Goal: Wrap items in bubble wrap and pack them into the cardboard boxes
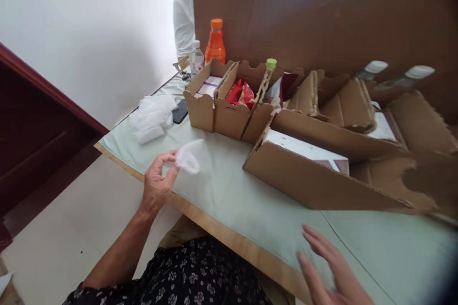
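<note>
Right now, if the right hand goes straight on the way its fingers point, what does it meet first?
The right hand is open and blurred, so this is unsure: over the table cover, it would probably meet the left end of the nearest cardboard box.

Black garment (200, 276) printed with small pale flowers; forearms (118, 252) unsleeved.
</note>
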Motion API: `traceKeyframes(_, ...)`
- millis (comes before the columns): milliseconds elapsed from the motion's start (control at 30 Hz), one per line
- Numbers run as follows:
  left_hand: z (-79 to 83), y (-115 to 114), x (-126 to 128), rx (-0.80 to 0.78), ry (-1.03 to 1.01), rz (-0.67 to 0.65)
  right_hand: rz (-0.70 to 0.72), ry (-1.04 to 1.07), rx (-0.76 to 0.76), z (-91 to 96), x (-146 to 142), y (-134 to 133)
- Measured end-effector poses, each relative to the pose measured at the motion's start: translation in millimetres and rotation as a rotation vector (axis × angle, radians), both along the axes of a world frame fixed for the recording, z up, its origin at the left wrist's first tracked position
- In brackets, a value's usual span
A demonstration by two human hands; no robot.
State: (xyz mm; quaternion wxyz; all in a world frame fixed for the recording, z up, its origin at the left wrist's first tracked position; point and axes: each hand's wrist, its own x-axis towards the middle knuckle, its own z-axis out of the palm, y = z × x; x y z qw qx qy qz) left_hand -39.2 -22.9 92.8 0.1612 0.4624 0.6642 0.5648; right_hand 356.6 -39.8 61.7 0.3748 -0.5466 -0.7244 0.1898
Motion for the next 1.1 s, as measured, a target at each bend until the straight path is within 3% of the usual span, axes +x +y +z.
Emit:
traceKeyframes(133, -7.2, -1, 71, -0.209, -0.712, -0.446, 0.116, 0.207, -0.189, -0.9, -46, 4)
traceKeyframes(200, -16.3, 5, 100, -0.36, -0.879, -0.615, 0.134, 0.377, -0.289, -0.4, -59, 9)
traceKeyframes(267, -26.2, 11, 116, -0.459, -0.915, -0.668, 0.072, 0.487, -0.39, -0.2, -63, 10)
traceKeyframes(367, -34.2, 16, 112, -0.348, -0.75, -0.495, -0.145, 0.512, -0.392, 1.7, -55, 7)
traceKeyframes(467, -23.3, 8, 95, -0.1, -0.425, -0.322, -0.29, 0.44, -0.286, 7.0, -43, 4)
traceKeyframes(533, -7.5, -3, 93, 0.017, -0.163, -0.345, -0.275, 0.412, -0.269, 11.5, -40, 6)
traceKeyframes(600, 6.2, -11, 104, 0.114, 0.147, -0.463, -0.203, 0.42, -0.29, 14.6, -40, 11)
traceKeyframes(667, 8.9, -10, 121, 0.173, 0.442, -0.615, -0.137, 0.431, -0.326, 14.1, -42, 16)
traceKeyframes(733, -2.6, 1, 136, 0.132, 0.647, -0.718, -0.133, 0.439, -0.352, 8.7, -39, 21)
traceKeyframes(800, -23.3, 18, 140, -0.001, 0.743, -0.721, -0.189, 0.429, -0.351, -1.0, -30, 26)
traceKeyframes(933, -60.2, 35, 121, -0.159, 0.699, -0.588, -0.362, 0.344, -0.284, -21.4, -3, 25)
traceKeyframes(1033, -70.2, 30, 103, -0.153, 0.632, -0.548, -0.481, 0.217, -0.13, -25.8, 12, 12)
traceKeyframes(1100, -72.0, 25, 100, -0.146, 0.615, -0.539, -0.436, 0.085, -0.008, -25.1, 15, 3)
